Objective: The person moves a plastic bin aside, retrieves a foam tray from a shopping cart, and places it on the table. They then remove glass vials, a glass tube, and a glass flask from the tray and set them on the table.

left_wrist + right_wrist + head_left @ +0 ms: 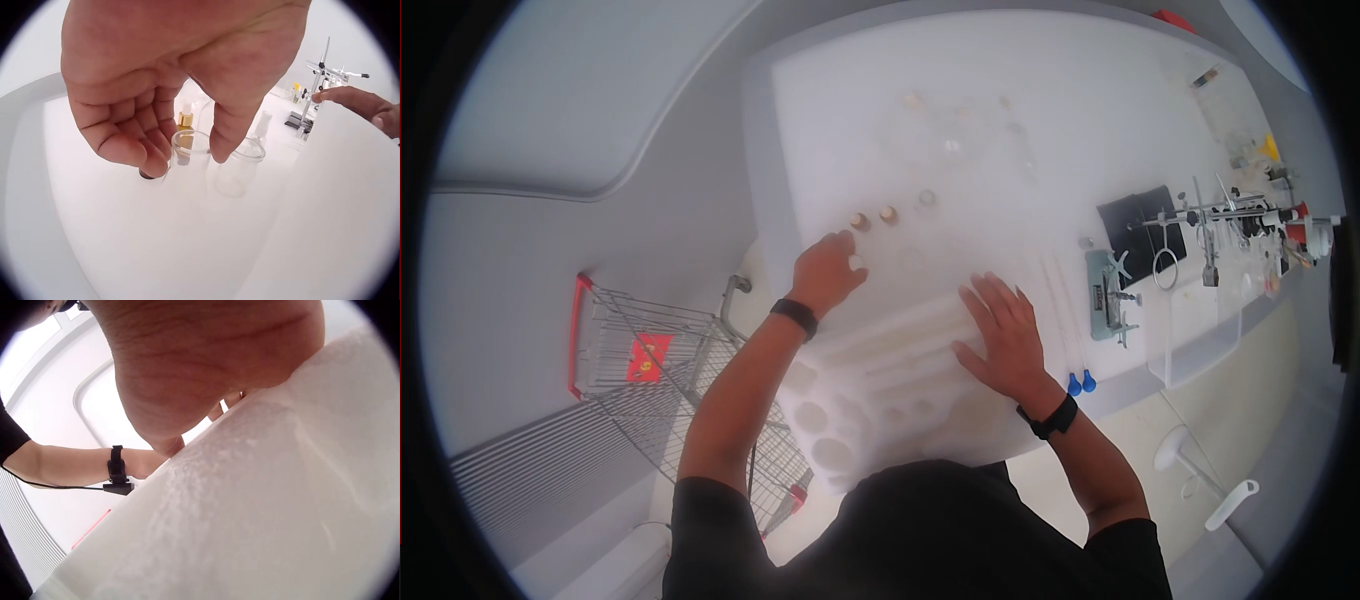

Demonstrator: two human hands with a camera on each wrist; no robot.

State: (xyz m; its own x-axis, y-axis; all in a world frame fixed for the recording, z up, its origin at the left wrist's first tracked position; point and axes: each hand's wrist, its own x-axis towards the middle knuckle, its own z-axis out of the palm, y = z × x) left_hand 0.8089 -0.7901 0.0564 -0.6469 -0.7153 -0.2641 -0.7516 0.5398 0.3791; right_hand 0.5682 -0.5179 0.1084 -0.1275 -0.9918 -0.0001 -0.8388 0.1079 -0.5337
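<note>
At the left of the table, my left hand pinches a small clear glass beaker between thumb and fingertips near its rim. A second clear glass beaker stands beside it, close to the thumb. Behind them is an amber dropper bottle with a gold collar; a dark object shows partly under the fingertips. My right hand rests with straight fingers on a white foam tray with round and long hollows, at the table's front edge. The right wrist view shows that palm over the foam, its fingertips mostly hidden.
Two small bottles and a clear glass piece stand beyond my left hand. To the right lie pipettes with blue bulbs, a teal clamp piece and a metal stand with a ring. A shopping cart stands left of the table.
</note>
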